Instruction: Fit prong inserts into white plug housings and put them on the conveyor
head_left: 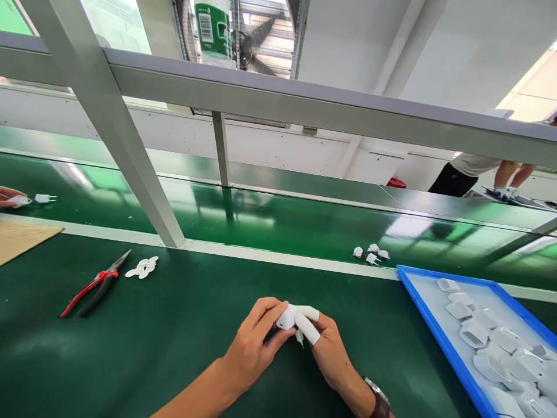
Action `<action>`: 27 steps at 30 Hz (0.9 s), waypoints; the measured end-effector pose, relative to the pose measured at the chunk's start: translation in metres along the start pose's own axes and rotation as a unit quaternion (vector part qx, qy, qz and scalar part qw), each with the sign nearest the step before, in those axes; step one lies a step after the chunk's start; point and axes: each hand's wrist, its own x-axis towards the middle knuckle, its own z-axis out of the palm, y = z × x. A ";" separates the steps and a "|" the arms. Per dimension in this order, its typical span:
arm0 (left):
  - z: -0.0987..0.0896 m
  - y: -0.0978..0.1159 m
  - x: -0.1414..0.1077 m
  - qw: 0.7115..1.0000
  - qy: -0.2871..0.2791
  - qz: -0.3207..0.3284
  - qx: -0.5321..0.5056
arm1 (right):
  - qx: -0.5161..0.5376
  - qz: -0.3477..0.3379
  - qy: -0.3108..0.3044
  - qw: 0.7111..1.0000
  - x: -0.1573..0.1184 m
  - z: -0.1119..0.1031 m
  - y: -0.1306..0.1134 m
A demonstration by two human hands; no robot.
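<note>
My left hand [256, 339] and my right hand [328, 348] meet over the green mat, both closed on a small white charger plug [286, 319]. The left fingers and thumb pinch its left side. White finger cots cover the thumb and a finger of my right hand, which press against the plug's right side. Metal pins [301, 338] show below it, partly hidden by the right thumb. Apart from the hands, to the right, a blue-rimmed tray [439, 342] holds several white plug housings [474, 332].
Pliers [96, 285] with red and black handles lie at left beside several white oval pieces [143, 266]. Several white plugs [372, 255] sit on the green conveyor belt [278, 223]. A slanted metal post [117, 128] rises at left. Another person's hand [9, 196] is at far left.
</note>
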 end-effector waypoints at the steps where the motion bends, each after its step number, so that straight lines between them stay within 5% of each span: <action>1: 0.000 -0.001 0.000 1.000 0.001 0.002 0.001 | 0.022 0.018 -0.002 1.000 0.001 0.001 0.000; 6: -0.002 -0.005 -0.001 1.000 0.006 0.008 -0.020 | 0.085 0.037 -0.005 0.996 0.003 0.005 0.000; 11: -0.009 -0.016 0.003 1.000 -0.025 -0.016 0.001 | -0.106 -0.073 0.010 0.992 0.008 0.006 0.006; 15: -0.012 -0.021 0.002 0.991 -0.116 -0.019 0.060 | -0.336 -0.213 0.021 0.917 0.010 0.000 0.014; 18: -0.013 -0.024 0.005 0.982 -0.163 -0.043 0.080 | -0.416 -0.331 0.097 0.841 0.012 -0.007 0.015; 21: -0.014 -0.041 0.028 0.977 -0.154 -0.095 0.114 | -0.459 -0.414 0.167 0.768 0.014 -0.012 0.013; 27: -0.014 -0.118 0.113 0.959 -0.081 -0.175 0.210 | -0.522 -0.450 0.110 0.716 0.017 -0.011 0.019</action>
